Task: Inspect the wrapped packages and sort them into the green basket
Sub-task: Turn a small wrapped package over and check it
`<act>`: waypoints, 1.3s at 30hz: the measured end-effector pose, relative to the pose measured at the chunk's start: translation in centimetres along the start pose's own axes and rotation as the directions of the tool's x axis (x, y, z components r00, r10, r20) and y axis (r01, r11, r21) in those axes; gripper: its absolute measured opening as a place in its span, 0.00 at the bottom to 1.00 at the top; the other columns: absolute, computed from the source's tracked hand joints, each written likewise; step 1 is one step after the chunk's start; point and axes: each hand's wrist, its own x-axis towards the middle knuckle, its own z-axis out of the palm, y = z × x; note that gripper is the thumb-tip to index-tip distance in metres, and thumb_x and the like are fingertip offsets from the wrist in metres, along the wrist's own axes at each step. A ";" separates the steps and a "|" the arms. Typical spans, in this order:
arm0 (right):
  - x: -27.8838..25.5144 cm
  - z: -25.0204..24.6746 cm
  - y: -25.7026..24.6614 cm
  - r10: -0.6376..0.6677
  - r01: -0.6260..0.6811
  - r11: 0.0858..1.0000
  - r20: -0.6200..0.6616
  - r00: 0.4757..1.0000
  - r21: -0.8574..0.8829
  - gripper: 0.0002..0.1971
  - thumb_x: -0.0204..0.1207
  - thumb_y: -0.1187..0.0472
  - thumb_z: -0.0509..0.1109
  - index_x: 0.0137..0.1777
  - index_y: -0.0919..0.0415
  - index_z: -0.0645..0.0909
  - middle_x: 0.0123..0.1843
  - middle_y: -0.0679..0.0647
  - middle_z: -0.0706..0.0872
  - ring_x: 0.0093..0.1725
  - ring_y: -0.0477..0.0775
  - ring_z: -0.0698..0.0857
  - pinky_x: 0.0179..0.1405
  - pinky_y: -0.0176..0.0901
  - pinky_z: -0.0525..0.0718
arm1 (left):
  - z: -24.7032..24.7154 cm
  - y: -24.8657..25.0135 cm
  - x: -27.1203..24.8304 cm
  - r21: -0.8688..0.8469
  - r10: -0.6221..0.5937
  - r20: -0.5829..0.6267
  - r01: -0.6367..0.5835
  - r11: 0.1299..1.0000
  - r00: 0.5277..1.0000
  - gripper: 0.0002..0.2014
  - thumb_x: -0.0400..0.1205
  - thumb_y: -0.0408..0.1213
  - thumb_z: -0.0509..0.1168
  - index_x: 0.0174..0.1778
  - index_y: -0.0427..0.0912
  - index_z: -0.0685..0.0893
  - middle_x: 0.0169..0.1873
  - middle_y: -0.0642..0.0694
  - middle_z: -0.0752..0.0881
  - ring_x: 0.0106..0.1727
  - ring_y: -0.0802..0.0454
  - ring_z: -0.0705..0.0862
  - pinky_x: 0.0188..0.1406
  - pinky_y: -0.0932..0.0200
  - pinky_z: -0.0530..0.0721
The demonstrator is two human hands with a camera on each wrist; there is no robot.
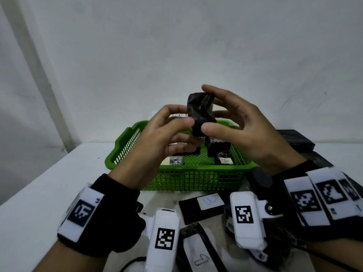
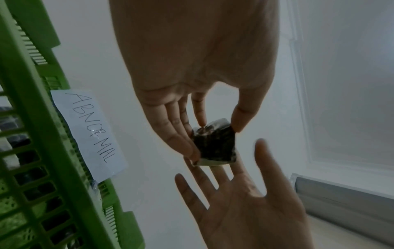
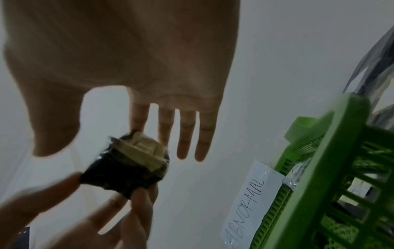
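Note:
A small package wrapped in black film (image 1: 200, 112) is held up above the green basket (image 1: 186, 169). My left hand (image 1: 188, 122) pinches its lower end between thumb and fingers. My right hand (image 1: 208, 108) is beside it with straight fingers; the index tip touches the top. In the left wrist view the left hand (image 2: 213, 134) grips the package (image 2: 215, 146), and the right hand (image 2: 236, 161) is spread out behind it. In the right wrist view the package (image 3: 123, 175) shows a pale end, the right hand's (image 3: 91, 141) thumb stands apart from it, and the left hand (image 3: 106, 190) holds it from below.
The basket holds several wrapped packages, one labelled A (image 1: 224, 160). A paper label reading ABNORMAL (image 2: 89, 133) is taped to the basket's far rim (image 2: 42, 118). On the white table (image 1: 49, 183) in front lie a black package labelled B (image 1: 204, 205) and another (image 1: 198, 252). More black packages (image 1: 294, 138) lie at the right.

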 end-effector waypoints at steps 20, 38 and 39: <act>0.0 -0.1 0.2 0.140 -0.142 0.982 0.018 0.990 0.123 0.27 0.74 0.54 0.81 0.72 0.51 0.77 0.62 0.48 0.89 0.58 0.42 0.90 0.52 0.39 0.88 | 0.0 -1.1 -0.2 0.224 0.163 -0.016 -0.155 0.962 0.987 0.24 0.74 0.36 0.72 0.67 0.50 0.76 0.62 0.49 0.84 0.55 0.48 0.91 0.46 0.55 0.90; 0.0 0.6 0.3 0.029 -0.028 0.998 0.029 0.999 -0.053 0.34 0.70 0.63 0.84 0.74 0.45 0.77 0.68 0.42 0.86 0.68 0.40 0.84 0.62 0.39 0.86 | 0.0 -0.7 0.1 0.070 -0.044 -0.058 0.048 0.996 0.997 0.15 0.81 0.44 0.67 0.60 0.40 0.83 0.60 0.38 0.89 0.41 0.45 0.90 0.37 0.59 0.88; 0.0 0.6 0.3 0.044 -0.042 0.998 0.050 0.998 -0.054 0.35 0.70 0.56 0.85 0.76 0.43 0.76 0.72 0.42 0.83 0.71 0.38 0.82 0.65 0.40 0.85 | -0.1 -0.8 0.2 0.054 -0.035 -0.066 0.039 0.998 0.997 0.12 0.82 0.39 0.68 0.60 0.40 0.83 0.61 0.36 0.88 0.43 0.45 0.91 0.37 0.59 0.88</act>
